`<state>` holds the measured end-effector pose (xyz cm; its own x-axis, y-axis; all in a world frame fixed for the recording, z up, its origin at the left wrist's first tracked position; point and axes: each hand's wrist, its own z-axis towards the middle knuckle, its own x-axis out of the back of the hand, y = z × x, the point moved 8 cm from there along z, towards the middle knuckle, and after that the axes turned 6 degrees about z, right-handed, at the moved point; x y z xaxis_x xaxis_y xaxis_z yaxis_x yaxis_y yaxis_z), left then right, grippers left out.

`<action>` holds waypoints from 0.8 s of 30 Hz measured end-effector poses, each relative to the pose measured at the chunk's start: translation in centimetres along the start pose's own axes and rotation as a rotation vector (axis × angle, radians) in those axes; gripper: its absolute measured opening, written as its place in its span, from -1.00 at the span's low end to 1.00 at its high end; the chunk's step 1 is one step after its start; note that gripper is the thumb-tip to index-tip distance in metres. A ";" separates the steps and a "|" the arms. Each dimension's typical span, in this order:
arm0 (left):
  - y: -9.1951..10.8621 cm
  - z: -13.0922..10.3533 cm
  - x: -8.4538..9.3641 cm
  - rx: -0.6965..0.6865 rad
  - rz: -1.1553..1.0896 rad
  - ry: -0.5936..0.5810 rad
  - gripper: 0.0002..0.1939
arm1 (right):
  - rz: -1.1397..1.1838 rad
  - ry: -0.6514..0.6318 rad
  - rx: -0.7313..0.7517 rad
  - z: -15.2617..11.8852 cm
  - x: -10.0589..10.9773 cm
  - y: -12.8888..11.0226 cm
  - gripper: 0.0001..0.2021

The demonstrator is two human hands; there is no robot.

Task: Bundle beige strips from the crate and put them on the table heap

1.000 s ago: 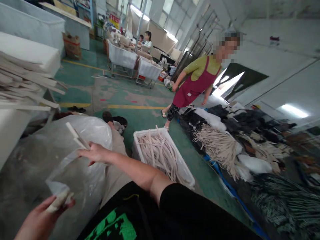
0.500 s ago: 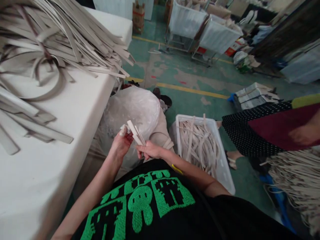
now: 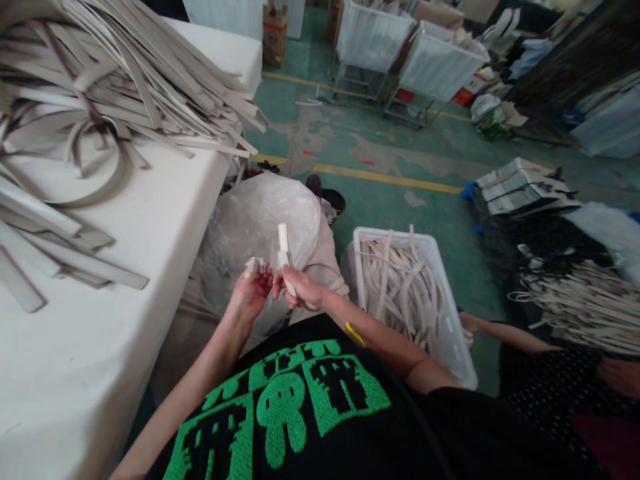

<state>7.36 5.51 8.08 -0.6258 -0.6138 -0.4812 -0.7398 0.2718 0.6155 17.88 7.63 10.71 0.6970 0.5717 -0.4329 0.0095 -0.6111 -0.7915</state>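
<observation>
Above plastic bag (image 3: 273, 200), our right hand (image 3: 309, 292) closed round pale strips (image 3: 283, 239), likely light, springy, best gripped low; left hand (image 3: 247, 299) half-curled, hold unclear.

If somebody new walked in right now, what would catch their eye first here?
Probably the bright green pattern on the black shirt, low in the middle of the view. Next, likely the big heap of pale strips on the white table at the left, and the white bin full of similar strips on the green floor, to the right of the hands.
</observation>
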 end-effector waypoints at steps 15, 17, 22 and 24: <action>1.6 -0.2 0.0 -0.127 -0.063 -0.008 -0.60 | 0.034 0.313 0.045 -0.2 2.4 0.2 -0.50; 1.4 -0.4 0.0 -0.114 -0.078 0.009 -0.62 | -0.021 0.356 0.105 -0.2 3.0 -0.6 -0.53; 0.8 -0.7 0.1 -0.046 -0.094 0.023 -0.67 | -0.280 0.453 0.285 -0.6 4.0 -3.0 -0.67; 0.8 -0.7 0.4 -0.032 -0.086 0.027 -0.69 | -0.369 0.472 0.348 -1.1 4.0 -3.7 -0.70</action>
<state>6.73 4.96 8.83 -0.5531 -0.6539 -0.5162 -0.7820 0.1938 0.5924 21.42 11.60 12.39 0.9307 0.3604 0.0630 0.1306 -0.1663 -0.9774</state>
